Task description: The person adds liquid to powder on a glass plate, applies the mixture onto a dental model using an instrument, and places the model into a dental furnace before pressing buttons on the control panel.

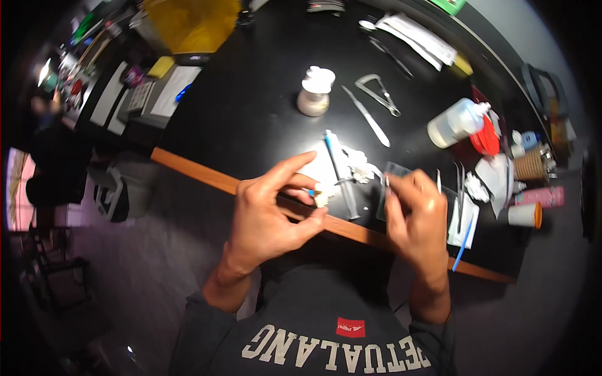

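My left hand (269,207) pinches a small cream-coloured piece (322,195) between thumb and fingers, above the wooden table edge; a bit of blue shows beside it. To its right, my right hand (417,216) is closed, its fingertips round a thin, light-coloured object too small to name. Between the hands lies a clear syringe (338,175) with a blue tip, beside crumpled white tissue (359,166). Under and behind my right hand is a dark glassy plate (396,169), partly hidden.
On the black table (251,94) stand a small white-capped jar (313,94) and, farther right, a squeeze bottle (454,123). A white-handled knife (367,117) and a metal caliper (378,95) lie behind. Tweezers (461,197) and a blue stick (463,244) lie at right.
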`<state>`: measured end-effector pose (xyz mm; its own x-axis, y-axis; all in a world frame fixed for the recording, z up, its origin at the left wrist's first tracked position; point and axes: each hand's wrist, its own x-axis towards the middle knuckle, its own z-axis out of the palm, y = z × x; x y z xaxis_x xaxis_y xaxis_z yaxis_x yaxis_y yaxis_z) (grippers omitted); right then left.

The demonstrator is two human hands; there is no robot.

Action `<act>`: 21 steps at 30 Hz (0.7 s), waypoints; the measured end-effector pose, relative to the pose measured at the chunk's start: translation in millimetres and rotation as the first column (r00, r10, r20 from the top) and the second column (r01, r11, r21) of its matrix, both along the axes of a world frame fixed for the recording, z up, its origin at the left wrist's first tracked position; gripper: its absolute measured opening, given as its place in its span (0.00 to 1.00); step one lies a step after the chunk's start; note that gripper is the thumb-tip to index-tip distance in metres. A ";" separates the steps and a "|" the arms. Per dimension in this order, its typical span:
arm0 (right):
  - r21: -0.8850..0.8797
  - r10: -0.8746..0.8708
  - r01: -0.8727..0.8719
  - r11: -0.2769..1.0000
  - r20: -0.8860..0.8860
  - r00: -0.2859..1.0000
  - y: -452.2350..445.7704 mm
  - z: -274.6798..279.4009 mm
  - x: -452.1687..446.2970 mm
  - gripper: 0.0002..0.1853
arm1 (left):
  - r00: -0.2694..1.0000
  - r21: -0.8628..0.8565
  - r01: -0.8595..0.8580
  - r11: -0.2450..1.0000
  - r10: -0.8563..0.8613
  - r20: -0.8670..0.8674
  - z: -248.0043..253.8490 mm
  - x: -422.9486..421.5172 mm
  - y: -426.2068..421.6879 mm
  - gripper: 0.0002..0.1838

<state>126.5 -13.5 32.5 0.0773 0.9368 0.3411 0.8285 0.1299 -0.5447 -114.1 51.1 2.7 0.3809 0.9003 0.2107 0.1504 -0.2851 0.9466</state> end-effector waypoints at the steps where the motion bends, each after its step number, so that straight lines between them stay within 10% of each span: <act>1: 0.014 -0.025 0.024 1.000 0.083 0.996 9.1 -0.3 14.5 0.09 | 1.000 0.004 0.008 1.000 -0.008 0.002 -1.2 0.0 0.3 0.38; 13: -0.199 -0.143 0.206 0.958 0.287 0.947 76.9 -20.0 87.2 0.09 | 0.986 0.042 0.165 0.985 -0.165 0.004 -0.1 24.7 -4.8 0.41; 21: -0.085 -0.241 0.249 0.965 0.087 0.967 -5.8 27.3 119.6 0.08 | 0.988 0.100 0.149 0.984 -0.152 0.019 -0.5 36.9 -7.2 0.39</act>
<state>246.1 -19.2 59.8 0.2861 0.9208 0.2652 0.8674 -0.1313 -0.4799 -77.3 44.0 2.2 0.5037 0.8076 0.3066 0.0743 -0.3941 0.9160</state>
